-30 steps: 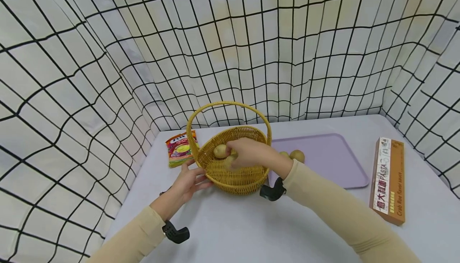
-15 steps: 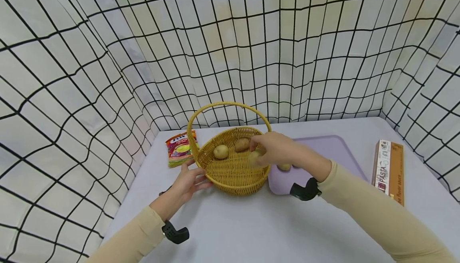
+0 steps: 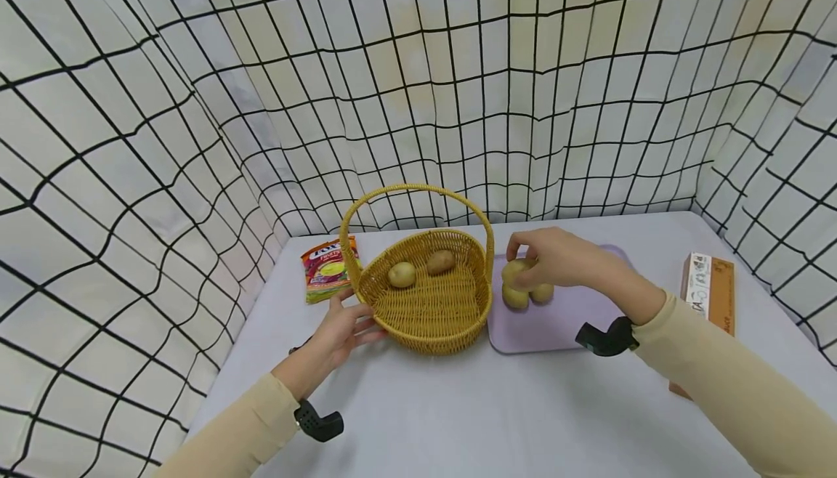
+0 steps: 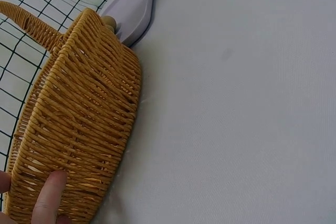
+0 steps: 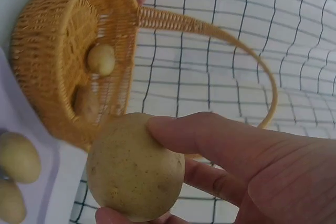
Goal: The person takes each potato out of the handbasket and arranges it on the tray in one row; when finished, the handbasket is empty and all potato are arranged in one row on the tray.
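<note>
My right hand (image 3: 556,256) pinches a round potato (image 5: 135,166) between thumb and fingers. In the head view that potato overlaps two more potatoes on the lilac tray (image 3: 556,333). My left hand (image 3: 343,329) rests with fairly straight fingers against the left side of the yellow wicker basket (image 3: 428,343). In the left wrist view, one fingertip (image 4: 52,192) touches the woven outer wall. Inside the basket lie a pale potato (image 3: 402,274) and a browner potato (image 3: 441,262), apart from each other.
A red and yellow candy bag (image 3: 327,267) lies behind my left hand. The basket's tall arched handle (image 3: 413,187) stands upright. At the right is a pasta box (image 3: 719,289), partly covered by my right forearm. Black netting (image 3: 458,100) surrounds the table at the back and sides.
My right hand has moved right from inside the basket to over the tray, carrying the potato out. The browner potato in the basket has come into view. My left hand stays put.
</note>
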`<state>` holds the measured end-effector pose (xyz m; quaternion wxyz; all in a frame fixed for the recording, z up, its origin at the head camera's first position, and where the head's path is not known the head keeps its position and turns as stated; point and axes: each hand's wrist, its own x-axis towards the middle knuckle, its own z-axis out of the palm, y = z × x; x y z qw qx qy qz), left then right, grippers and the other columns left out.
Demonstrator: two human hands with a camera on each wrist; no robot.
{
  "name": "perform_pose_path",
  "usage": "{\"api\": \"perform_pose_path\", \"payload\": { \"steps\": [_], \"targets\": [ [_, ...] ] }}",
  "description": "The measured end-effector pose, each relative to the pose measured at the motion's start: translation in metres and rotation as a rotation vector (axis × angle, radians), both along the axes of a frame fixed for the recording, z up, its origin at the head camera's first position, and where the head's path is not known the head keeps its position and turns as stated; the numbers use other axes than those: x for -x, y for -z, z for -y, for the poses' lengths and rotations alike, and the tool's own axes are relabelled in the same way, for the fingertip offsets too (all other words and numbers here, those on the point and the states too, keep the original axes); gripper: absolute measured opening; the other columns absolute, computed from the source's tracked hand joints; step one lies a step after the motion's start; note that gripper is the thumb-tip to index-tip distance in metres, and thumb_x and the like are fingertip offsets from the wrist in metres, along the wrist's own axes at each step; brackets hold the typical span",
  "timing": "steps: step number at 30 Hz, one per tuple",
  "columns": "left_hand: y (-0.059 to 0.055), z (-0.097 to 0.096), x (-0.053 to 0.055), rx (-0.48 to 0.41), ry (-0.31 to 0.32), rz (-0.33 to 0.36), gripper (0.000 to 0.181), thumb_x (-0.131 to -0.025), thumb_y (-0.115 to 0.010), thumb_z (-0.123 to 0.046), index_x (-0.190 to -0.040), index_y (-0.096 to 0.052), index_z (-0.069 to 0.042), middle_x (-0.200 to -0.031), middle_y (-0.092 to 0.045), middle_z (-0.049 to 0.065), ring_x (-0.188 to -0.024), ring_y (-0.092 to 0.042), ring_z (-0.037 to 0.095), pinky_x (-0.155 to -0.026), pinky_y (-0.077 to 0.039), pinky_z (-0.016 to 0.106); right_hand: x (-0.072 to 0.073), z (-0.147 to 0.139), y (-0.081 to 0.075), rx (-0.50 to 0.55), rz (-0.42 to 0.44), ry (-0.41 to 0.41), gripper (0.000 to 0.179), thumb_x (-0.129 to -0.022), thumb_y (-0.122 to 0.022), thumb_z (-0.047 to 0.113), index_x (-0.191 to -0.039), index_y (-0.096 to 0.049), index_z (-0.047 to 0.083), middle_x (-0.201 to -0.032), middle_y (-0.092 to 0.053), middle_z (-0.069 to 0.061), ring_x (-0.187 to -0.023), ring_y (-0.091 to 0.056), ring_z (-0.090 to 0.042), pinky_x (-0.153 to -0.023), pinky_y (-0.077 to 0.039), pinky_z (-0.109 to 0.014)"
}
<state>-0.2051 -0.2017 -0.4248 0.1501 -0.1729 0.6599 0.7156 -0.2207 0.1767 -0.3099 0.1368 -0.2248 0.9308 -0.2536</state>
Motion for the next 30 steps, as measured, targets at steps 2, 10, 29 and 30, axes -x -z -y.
{"api": "perform_pose_path", "payload": {
  "steps": [2,10,29,30],
  "targets": [
    [0.000,0.000,0.000,0.000,0.001,-0.002,0.083,-0.100,-0.053,-0.004,-0.163,0.000,-0.015,-0.152,-0.041,0.029,-0.138,-0.051,0.045,-0.093,-0.063,0.044,0.004,-0.008,0.005,0.007,0.023,0.021,0.032,-0.089,-0.077,0.025,-0.116,-0.064,0.013,-0.091,-0.070,-0.006,-0.074,-0.061,-0.020,-0.062,-0.050,-0.030],
    [0.000,0.001,-0.001,-0.003,0.003,-0.004,0.083,-0.100,-0.053,-0.004,-0.163,0.000,-0.016,-0.152,-0.040,0.029,-0.137,-0.052,0.044,-0.093,-0.063,0.043,0.024,-0.040,0.034,0.097,0.142,0.149,0.042,-0.091,-0.076,0.029,-0.122,-0.059,0.006,-0.101,-0.070,-0.016,-0.078,-0.069,-0.021,-0.070,-0.064,-0.034],
    [-0.001,0.000,-0.002,0.000,0.002,-0.009,0.083,-0.100,-0.054,-0.005,-0.163,-0.001,-0.016,-0.153,-0.040,0.029,-0.139,-0.050,0.046,-0.094,-0.062,0.045,0.048,-0.099,0.114,0.217,0.254,0.399,0.045,-0.102,-0.062,0.030,-0.119,-0.050,-0.010,-0.104,-0.056,-0.020,-0.073,-0.068,-0.015,-0.070,-0.066,-0.034],
    [-0.001,0.000,-0.002,0.000,-0.001,-0.006,0.083,-0.100,-0.054,-0.004,-0.163,-0.002,-0.016,-0.153,-0.041,0.028,-0.139,-0.050,0.045,-0.094,-0.062,0.044,0.049,-0.100,0.118,0.221,0.257,0.408,0.046,-0.102,-0.061,0.030,-0.119,-0.049,-0.011,-0.104,-0.056,-0.020,-0.074,-0.067,-0.015,-0.070,-0.066,-0.033]
  ]
}}
